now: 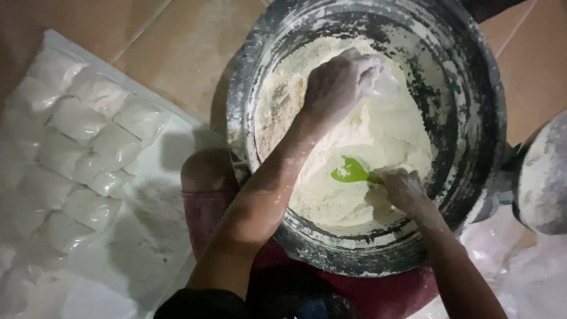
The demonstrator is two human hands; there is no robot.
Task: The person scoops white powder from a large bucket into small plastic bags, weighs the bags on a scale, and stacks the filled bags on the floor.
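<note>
A large black tub [472, 88], smeared with white powder, holds a heap of pale flour [354, 177]. My left hand [339, 82], dusted white, reaches over the flour and grips a thin clear plastic bag [387, 82] at the heap's far side. My right hand [404, 189] is closed on the handle of a small green scoop [349, 171], whose bowl rests on the flour near the tub's near side.
Several filled clear bags of white powder [82, 142] lie in rows on a white sheet [147, 236] to the left. A flour-dusted grey object [543, 177] stands at the right edge. My knee [207, 171] presses by the tub; tan floor tiles [177, 47] beyond.
</note>
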